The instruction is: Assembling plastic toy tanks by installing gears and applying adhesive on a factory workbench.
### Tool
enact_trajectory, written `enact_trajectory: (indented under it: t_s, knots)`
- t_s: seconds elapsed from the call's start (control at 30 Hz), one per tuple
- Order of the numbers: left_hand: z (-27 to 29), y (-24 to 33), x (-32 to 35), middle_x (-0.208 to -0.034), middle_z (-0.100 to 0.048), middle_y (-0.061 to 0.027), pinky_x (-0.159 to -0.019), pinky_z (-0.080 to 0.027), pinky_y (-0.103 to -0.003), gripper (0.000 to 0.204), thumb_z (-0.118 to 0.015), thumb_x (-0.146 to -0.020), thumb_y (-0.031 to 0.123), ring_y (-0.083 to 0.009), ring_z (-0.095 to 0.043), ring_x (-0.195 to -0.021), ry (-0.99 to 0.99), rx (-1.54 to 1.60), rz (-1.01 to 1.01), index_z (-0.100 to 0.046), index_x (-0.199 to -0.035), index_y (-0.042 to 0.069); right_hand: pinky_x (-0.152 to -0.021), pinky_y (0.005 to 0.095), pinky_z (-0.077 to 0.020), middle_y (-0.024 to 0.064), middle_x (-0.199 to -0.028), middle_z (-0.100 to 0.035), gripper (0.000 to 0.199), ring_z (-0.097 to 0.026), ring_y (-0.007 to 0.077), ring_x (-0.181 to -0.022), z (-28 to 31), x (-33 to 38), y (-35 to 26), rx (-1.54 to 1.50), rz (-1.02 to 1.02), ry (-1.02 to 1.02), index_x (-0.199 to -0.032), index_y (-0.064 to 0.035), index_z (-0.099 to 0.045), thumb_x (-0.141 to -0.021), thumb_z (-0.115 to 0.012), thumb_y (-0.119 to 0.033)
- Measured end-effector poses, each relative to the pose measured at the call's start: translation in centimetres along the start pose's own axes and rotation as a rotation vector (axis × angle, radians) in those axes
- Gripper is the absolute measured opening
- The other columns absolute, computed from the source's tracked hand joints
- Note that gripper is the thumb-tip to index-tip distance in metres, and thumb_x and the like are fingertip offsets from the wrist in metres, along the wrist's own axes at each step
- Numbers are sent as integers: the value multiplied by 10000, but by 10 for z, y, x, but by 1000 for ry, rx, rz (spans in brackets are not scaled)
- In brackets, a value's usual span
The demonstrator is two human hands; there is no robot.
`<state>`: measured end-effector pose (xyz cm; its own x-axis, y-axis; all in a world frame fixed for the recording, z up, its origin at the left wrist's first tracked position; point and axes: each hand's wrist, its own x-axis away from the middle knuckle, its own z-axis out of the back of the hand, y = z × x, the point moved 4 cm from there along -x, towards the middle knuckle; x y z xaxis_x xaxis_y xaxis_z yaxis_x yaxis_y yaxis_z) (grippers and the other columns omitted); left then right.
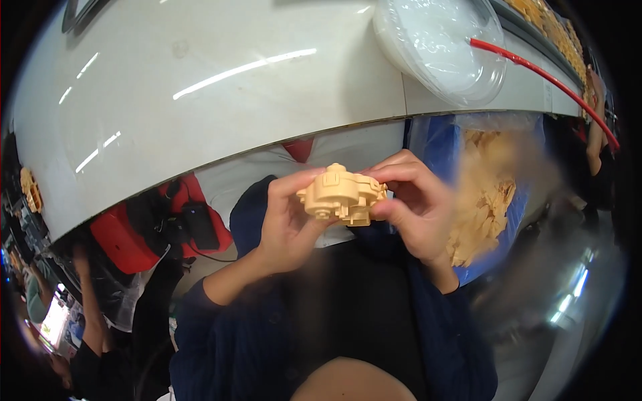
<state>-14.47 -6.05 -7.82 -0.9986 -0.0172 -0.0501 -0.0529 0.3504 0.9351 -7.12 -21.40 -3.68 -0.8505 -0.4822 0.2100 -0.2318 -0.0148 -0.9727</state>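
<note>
Left hand point(289, 220) and right hand point(416, 204) are pinching the tan plastic housing point(342, 195) between them, its long axis lying crosswise, just below the worktop point(200, 100) near edge.

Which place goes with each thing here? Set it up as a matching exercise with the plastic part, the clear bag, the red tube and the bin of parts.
Things:
1. tan plastic part
2. clear plastic bag
3. red tube
4. blue bin of tan parts

Places:
A. under the table edge, to the person's right
B. on the white table, upper right
C. held between the left hand and the right hand
D. running along the table's right end

Pairs: 1-C, 2-B, 3-D, 4-A
</note>
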Motion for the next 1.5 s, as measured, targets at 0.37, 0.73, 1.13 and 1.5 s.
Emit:
enact_trajectory:
  t_s: [0.37,0.73,1.13,1.5]
  knots:
    - [-4,3,-1,-1197,-453,-171,-863,-463,-321,529,-626,-838,-32,-199,-543,-1012,-8,-200,-126,-294,-1247,19,-835,343,-473,147,-916,-593,210,-616,264,-907,-7,0,-19,223,207,122,-947,32,-602,-787,-704,-58]
    - [6,-6,1,-1164,-453,-127,-932,-410,-338,628,-731,-796,118,-191,-504,-1080,276,-27,-3,-265,-1211,51,-804,283,-508,150,-1035,-562,368,-584,208,-961,-1,2,-8,168,70,64,-1072,54,-583,-740,-732,5]
    - [8,3,8,-1267,-409,-106,-1005,-349,-375,666,-654,-865,188,-206,-426,-1183,411,331,181,-195,-1331,61,-777,263,-522,138,-1092,-566,384,-577,200,-941,-8,6,-12,-103,-186,47,-1042,39,-553,-728,-758,-47]
    - [33,66,-1,-1053,-581,-113,-867,-441,-264,617,-654,-819,403,-159,-570,-945,205,-202,270,-456,-1214,-29,-610,210,-508,69,-801,-623,176,-612,100,-710,-19,2,-36,-33,-155,-81,-913,31,-594,-804,-698,-59]
